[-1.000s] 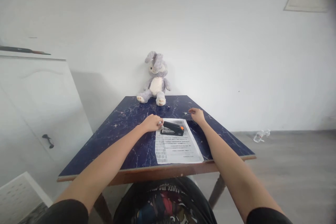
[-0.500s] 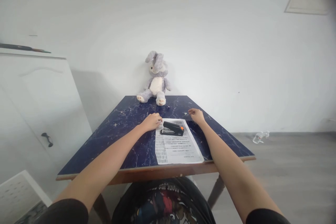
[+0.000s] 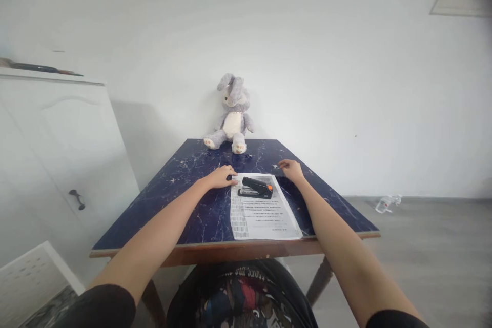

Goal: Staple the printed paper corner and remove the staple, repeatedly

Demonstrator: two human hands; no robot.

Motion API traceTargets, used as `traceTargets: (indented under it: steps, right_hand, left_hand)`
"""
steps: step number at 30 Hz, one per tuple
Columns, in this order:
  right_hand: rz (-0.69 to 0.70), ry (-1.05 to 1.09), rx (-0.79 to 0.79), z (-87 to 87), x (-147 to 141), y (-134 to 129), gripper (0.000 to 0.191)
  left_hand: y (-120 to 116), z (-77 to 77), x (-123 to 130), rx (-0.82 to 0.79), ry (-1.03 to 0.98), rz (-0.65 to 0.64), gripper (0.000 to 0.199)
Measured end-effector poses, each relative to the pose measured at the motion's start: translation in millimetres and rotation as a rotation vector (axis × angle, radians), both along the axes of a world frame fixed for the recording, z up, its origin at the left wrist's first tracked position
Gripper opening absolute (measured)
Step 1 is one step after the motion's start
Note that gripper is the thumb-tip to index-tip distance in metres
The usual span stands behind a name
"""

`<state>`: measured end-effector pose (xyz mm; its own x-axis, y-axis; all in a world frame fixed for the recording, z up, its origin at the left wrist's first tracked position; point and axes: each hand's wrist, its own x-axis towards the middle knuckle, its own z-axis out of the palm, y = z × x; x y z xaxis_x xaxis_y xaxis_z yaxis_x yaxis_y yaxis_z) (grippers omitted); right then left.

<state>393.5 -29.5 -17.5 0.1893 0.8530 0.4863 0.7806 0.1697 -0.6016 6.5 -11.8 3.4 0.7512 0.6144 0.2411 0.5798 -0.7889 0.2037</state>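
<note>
A black stapler (image 3: 255, 188) with an orange patch at its right end lies on a printed sheet of paper (image 3: 265, 223) near the front of the table. My left hand (image 3: 222, 177) rests at the sheet's upper left corner, fingers and thumb apart, holding nothing. To the right of the sheet's far end, my right hand (image 3: 292, 169) lies on the tabletop with loosely bent fingers and no object visible in it. Just left of its fingertips is a small pale speck (image 3: 275, 166), too small to name.
At the table's far edge a grey plush rabbit (image 3: 232, 123) sits against the wall. The table (image 3: 172, 179) has a dark blue marbled top. A white cabinet (image 3: 77, 138) stands on the left. On the floor at right lies a clear plastic bottle (image 3: 385, 204).
The whole view has shifted slightly, so everything appears a little further right. My left hand's thumb and fingers look a bit more spread; the stapler and sheet stay in place.
</note>
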Motion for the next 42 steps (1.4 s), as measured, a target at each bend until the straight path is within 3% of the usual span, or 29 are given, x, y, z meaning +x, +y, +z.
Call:
traceTargets:
  steps: [3, 7, 16, 29, 35, 38, 42]
  right_hand:
    - [0.001, -0.017, -0.018, -0.4, 0, 1, 0.045]
    - [-0.016, -0.072, -0.035, -3.1, 3, 3, 0.049]
    - [-0.129, -0.202, -0.037, -9.5, 11, -1, 0.038]
    - [-0.01, -0.385, -0.022, -11.0, -1, -1, 0.033]
    - [0.005, -0.374, 0.153, 7.0, -17, -7, 0.032]
    - [0.092, -0.32, 0.253, 21.1, -32, -16, 0.029]
    - [0.196, -0.323, 0.304, 27.5, -44, -20, 0.031]
  left_hand:
    - [1, 1.5, -2, -0.003, 0.004, -0.042, 0.042]
    - [2, -0.4, 3, -0.009, -0.034, -0.049, 0.027]
    - [5, -6.5, 9, -0.061, -0.126, -0.06, 0.017]
    - [-1, -3.5, 10, -0.063, -0.109, -0.041, 0.019]
    - [-5, -3.8, 13, 0.042, -0.059, 0.03, 0.026]
    - [-2, -9.4, 19, 0.09, -0.092, 0.119, 0.039]
    - [4, -17.8, 26, 0.033, -0.067, 0.157, 0.037]
